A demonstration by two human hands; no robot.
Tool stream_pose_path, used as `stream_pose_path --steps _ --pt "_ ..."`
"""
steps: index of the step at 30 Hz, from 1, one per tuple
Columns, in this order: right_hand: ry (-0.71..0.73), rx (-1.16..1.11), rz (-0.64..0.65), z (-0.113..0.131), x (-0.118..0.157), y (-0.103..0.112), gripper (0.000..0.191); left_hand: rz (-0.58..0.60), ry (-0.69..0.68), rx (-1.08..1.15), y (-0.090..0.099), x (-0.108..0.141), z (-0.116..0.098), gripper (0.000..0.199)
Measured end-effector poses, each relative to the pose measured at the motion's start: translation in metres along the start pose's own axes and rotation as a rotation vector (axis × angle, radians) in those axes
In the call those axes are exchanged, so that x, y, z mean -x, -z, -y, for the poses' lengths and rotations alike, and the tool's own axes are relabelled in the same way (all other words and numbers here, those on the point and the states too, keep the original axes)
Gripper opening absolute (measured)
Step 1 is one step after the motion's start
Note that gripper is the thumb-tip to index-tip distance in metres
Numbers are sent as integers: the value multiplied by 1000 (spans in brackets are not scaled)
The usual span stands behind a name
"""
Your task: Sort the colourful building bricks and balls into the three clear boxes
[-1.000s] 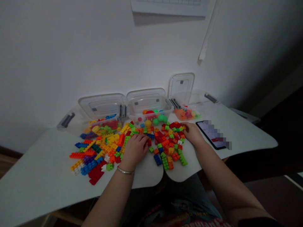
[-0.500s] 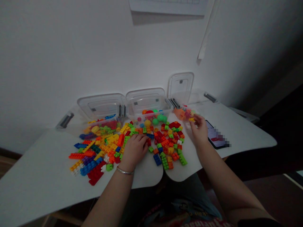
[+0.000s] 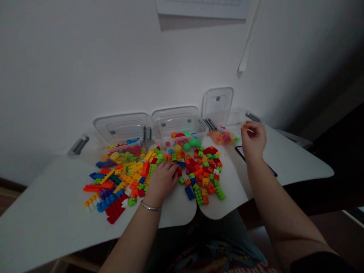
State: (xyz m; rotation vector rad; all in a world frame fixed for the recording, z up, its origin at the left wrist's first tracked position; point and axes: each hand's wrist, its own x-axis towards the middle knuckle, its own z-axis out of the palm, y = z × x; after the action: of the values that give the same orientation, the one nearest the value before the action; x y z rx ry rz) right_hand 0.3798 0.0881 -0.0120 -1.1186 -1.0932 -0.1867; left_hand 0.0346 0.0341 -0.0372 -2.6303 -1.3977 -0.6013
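Note:
My left hand [image 3: 162, 181], with a silver bangle at the wrist, lies low over the pile of toy bricks. Its thumb and forefinger close around a small red brick [image 3: 179, 171], partly covered by the fingertips. My right hand [image 3: 255, 140] is raised by the front of the right clear box [image 3: 236, 118], pinching a small yellow-orange brick [image 3: 245, 126] between thumb and fingers. Loose bricks [image 3: 132, 167] in many colours spread to the left of my left hand, and more bricks [image 3: 203, 170] lie between the hands.
A left clear box [image 3: 98, 151] and a middle clear box [image 3: 159, 141] stand along the wall with lids leaning behind them. Green balls [image 3: 193, 142] show in the middle one. A phone [image 3: 240, 151] lies partly under my right forearm on the white table [image 3: 57, 212].
My right hand has moved right and farther back with the small brick, now covering much of the phone. My left hand has stayed in place on the pile.

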Motion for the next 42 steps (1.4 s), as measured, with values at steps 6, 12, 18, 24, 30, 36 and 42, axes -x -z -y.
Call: stream_pose_path --steps 6,12,18,24,30,36,42 --pt "117 174 100 -6 -35 -11 10 -16 -8 7 -2 0 1 25" --pt "23 200 209 -27 -40 -25 19 -6 -6 13 -3 0 2 25" --pt "57 262 267 -35 -36 -27 17 -11 -8 13 -1 0 0 25" --pt "-5 303 308 -34 -37 -27 26 -9 -7 16 -1 0 0 26" --pt "18 235 243 -6 -40 -23 30 1 -3 13 0 1 1 26" --pt "-71 154 306 20 -10 -12 21 7 8 17 0 0 1 26" --pt "-128 203 686 -3 49 -15 17 16 8 17 1 0 0 25"
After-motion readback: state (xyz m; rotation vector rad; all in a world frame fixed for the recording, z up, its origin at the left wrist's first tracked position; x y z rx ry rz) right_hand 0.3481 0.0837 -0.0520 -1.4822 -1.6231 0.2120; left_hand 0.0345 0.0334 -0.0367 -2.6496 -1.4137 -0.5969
